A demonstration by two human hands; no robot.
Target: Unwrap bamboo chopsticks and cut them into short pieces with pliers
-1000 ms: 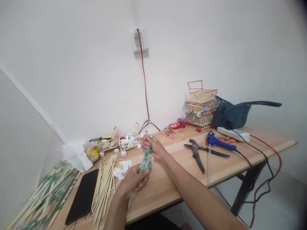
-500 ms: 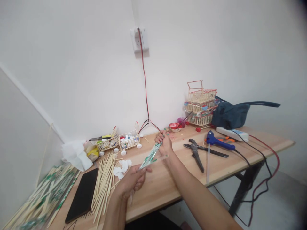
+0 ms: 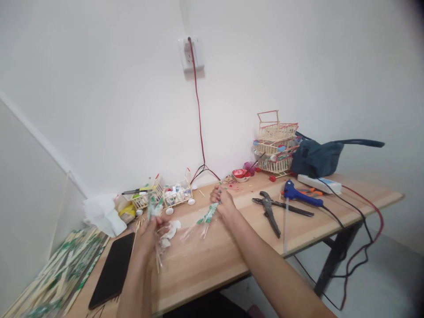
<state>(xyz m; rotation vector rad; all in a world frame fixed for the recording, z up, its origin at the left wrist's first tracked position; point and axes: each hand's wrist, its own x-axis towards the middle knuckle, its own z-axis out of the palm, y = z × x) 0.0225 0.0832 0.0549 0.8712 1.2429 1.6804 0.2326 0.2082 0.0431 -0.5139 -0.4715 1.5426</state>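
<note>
My left hand (image 3: 148,233) is closed round a pair of bare wooden chopsticks (image 3: 157,261). It is blurred and hovers over the pile of loose sticks (image 3: 136,226) at the table's left. My right hand (image 3: 222,201) is farther right, over the middle of the wooden table (image 3: 212,260). It pinches the top of a clear wrapper with green print (image 3: 203,220), which hangs down to the left and touches the tabletop. The two hands are well apart.
A black phone (image 3: 113,269) and a heap of wrapped chopsticks (image 3: 54,276) lie at the left. Small stick carts (image 3: 175,196), white tissue (image 3: 103,214), pliers (image 3: 269,211), a blue glue gun (image 3: 300,194), a power strip (image 3: 319,183), stacked carts (image 3: 277,143) and a dark bag (image 3: 318,157) stand behind.
The sticks have come out of the wrapper. My left hand swung left with the sticks toward the loose pile. My right hand stayed near the middle and kept the wrapper.
</note>
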